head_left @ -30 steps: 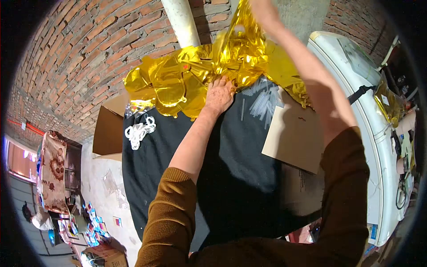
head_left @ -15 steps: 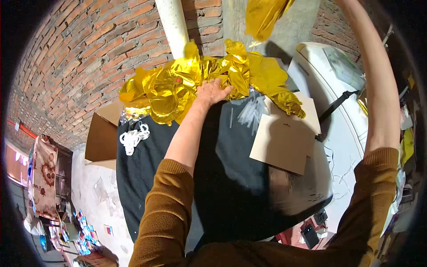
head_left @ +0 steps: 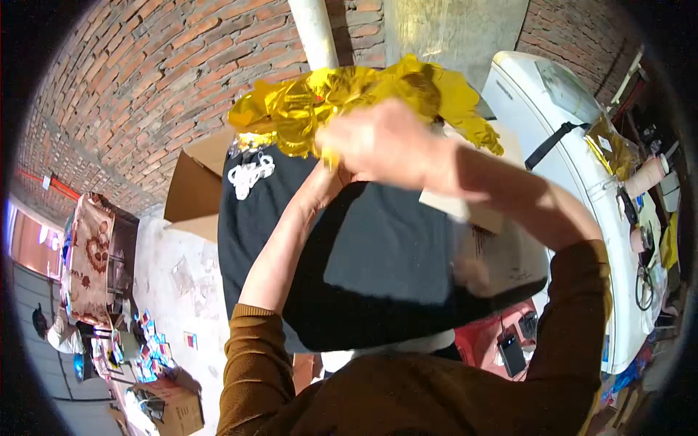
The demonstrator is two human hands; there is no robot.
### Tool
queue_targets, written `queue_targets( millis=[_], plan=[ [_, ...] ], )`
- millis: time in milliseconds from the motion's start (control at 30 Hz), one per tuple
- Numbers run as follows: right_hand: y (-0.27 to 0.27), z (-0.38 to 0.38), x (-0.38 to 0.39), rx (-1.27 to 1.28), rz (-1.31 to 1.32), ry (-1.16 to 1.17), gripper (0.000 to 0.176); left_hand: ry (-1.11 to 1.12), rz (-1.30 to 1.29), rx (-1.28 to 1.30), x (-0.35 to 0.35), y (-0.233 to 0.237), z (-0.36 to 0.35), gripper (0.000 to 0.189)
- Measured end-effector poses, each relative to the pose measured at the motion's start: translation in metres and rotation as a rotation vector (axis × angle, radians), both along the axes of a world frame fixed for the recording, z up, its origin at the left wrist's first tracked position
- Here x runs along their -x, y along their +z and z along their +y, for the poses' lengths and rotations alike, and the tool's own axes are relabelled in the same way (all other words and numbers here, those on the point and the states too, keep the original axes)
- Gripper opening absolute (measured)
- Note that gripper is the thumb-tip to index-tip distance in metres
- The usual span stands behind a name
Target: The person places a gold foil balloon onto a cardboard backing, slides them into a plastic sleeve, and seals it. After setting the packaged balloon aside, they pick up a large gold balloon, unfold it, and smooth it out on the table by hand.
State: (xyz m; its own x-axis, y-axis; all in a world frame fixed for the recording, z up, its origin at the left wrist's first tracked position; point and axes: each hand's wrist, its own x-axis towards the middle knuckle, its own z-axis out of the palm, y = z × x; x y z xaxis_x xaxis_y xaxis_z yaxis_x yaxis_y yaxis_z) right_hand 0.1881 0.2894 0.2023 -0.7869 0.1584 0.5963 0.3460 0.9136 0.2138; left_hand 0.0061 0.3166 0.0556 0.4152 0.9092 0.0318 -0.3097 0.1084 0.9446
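Note:
A heap of crumpled gold foil balloons lies at the far edge of a black cloth-covered table. My right hand is blurred in motion just in front of the heap, fingers curled; whether it holds anything is unclear. My left arm reaches up across the black cloth to the heap. My left hand is almost wholly hidden behind the right hand, at the near edge of the foil.
A cardboard sheet lies on the table's right side, and white ribbon on its left. An open cardboard box stands to the left, and a white appliance to the right. Behind are a brick wall and a white pipe.
My right arm has come down from high on the right, where it lifted a gold foil piece away, to just in front of the heap. The view has shifted slightly.

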Motion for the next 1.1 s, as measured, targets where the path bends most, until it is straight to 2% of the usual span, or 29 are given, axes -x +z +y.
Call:
queue_targets(
  millis=[67,133,167,200,233,333,367,433,500,533,633,667,767,900,933,967,1033,1100],
  plan=[
    [-0.038,-0.040,0.015,-0.186,-0.039,-0.002,0.014,0.186,-0.139,0.016,0.011,-0.005,-0.046,0.040],
    [-0.068,-0.074,0.021,-0.265,-0.063,0.033,0.012,0.288,-0.282,0.065,0.020,0.009,-0.075,0.043],
    [-0.079,-0.088,0.024,-0.249,-0.069,0.053,0.014,0.286,-0.397,0.128,0.026,0.011,-0.085,0.047],
    [-0.088,-0.100,0.025,-0.236,-0.077,0.057,0.016,0.113,-0.483,0.045,0.035,0.013,-0.099,0.055],
    [-0.097,-0.110,0.026,-0.226,-0.086,0.061,0.018,0.188,-0.598,0.060,0.036,0.014,-0.108,0.062],
    [-0.120,-0.135,0.026,-0.093,-0.149,0.079,0.017,0.288,-0.602,0.049,0.062,0.002,-0.131,0.064],
    [-0.128,-0.142,0.026,-0.082,-0.177,0.072,0.020,0.308,-0.662,0.121,0.069,-0.003,-0.136,0.061],
    [-0.145,-0.153,0.024,-0.060,-0.232,0.051,0.026,0.446,-0.534,0.174,0.087,-0.022,-0.137,0.053],
    [-0.161,-0.161,0.023,0.032,-0.277,0.082,0.026,0.456,-0.423,0.187,0.087,-0.032,-0.145,0.054],
    [-0.163,-0.165,0.022,0.071,-0.294,0.102,0.025,0.483,-0.278,0.135,0.082,-0.024,-0.154,0.046],
    [-0.169,-0.177,0.020,0.157,-0.336,0.137,0.025,0.500,0.076,0.096,0.102,-0.052,-0.155,0.033],
    [-0.173,-0.180,0.020,0.173,-0.341,0.140,0.025,0.573,0.107,0.119,0.103,-0.055,-0.159,0.022],
    [-0.187,-0.181,0.022,0.304,-0.337,0.151,0.025,0.809,0.183,-0.022,0.104,-0.063,-0.165,0.024],
    [-0.195,-0.179,0.032,0.513,-0.376,0.110,0.026,0.945,0.546,-0.184,0.097,-0.058,-0.175,0.045],
    [-0.196,-0.179,0.034,0.551,-0.408,0.094,0.027,0.897,0.536,-0.042,0.088,-0.042,-0.181,0.060],
    [-0.199,-0.179,0.035,0.545,-0.370,0.116,0.026,0.839,0.463,0.030,0.090,-0.050,-0.180,0.073],
    [-0.199,-0.180,0.037,0.529,-0.293,0.154,0.025,0.771,0.469,0.063,0.095,-0.055,-0.176,0.080],
    [-0.191,-0.180,0.035,0.693,-0.425,0.128,0.047,0.751,0.314,0.119,0.093,-0.047,-0.180,0.085]
  ],
)
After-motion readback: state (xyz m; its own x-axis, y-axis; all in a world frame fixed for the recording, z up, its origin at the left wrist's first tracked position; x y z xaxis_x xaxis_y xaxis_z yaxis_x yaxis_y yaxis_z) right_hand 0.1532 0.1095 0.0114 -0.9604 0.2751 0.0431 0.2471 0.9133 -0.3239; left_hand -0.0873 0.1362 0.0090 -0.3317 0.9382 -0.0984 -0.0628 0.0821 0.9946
